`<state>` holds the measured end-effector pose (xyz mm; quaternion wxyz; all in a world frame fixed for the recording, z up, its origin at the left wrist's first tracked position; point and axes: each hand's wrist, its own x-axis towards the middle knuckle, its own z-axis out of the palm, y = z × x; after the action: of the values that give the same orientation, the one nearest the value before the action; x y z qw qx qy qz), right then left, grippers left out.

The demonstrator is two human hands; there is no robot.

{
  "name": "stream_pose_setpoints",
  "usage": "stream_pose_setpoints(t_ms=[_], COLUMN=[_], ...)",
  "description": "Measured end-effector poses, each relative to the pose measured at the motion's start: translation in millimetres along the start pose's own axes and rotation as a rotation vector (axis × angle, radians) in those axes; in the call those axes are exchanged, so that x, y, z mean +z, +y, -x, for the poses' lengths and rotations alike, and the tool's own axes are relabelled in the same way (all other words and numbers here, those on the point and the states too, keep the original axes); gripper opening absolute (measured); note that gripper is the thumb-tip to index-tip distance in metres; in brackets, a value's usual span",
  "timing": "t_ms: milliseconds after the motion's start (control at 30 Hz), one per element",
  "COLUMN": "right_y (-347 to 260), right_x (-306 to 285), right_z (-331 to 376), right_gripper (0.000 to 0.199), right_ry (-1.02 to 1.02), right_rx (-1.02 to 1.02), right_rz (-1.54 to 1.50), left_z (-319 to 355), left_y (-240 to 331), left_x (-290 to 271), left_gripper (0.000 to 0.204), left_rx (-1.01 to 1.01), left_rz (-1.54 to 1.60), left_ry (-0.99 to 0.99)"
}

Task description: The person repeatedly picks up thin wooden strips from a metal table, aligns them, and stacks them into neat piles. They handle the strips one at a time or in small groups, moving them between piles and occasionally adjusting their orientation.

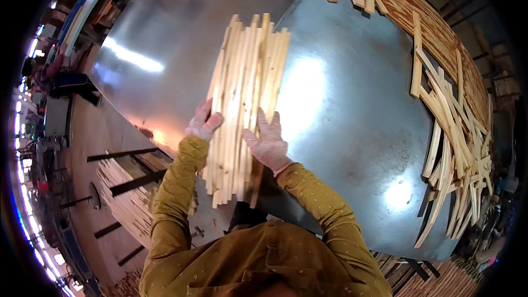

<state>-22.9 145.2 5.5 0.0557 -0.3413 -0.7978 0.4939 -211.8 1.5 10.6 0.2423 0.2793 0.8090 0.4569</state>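
Across shiny sheet metal (357, 93), our left hand (204, 123) and right hand (268, 146), fingers spread half-open, press against one ragged-ended bundle (234, 104) of over ten pale, knotty wooden strips (228, 154).

The glossy metal table (357, 104) gleams: a slat bundle (236, 77) crosses its near edge, loose strips (446, 159) jumble along the right side.

The left hand (204, 122) touches the left edge of a bundle of wooden slats (236, 82), the right hand (268, 144) its right side, over a sheet-metal tabletop (363, 93).
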Motion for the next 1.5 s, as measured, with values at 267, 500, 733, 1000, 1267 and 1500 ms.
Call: stream_pose_setpoints(t_ms=[267,500,733,1000,1267,1500], right_y=[-158,-131,97,226,304,309], right_x=[150,76,-331,-511,-649,-547], right_z=[-74,-101,-96,4,-93,-102], right_gripper=[0.080,0.069,0.044,0.110,0.080,0.056], right_ry=[-0.423,-0.884,0.690,0.089,0.739,0.196], right_rx=[-0.150,-0.212,0.109,0.431,-0.100,0.424], right_rz=[0.128,0.091,0.880,0.928,1.186,0.841], left_z=[-95,-137,-114,-261,-276,-161], left_y=[-181,-173,19,255,361,249], left_x=[-254,-287,-126,344,561,457], left_gripper=[0.060,0.064,0.057,0.074,0.064,0.074], left_rx=[-0.091,-0.123,0.332,0.386,0.103,-0.287], left_rz=[0.389,0.533,-0.206,-0.585,-0.921,-0.333], left_ry=[-0.062,0.236,0.629,-0.246,-0.393,-0.472])
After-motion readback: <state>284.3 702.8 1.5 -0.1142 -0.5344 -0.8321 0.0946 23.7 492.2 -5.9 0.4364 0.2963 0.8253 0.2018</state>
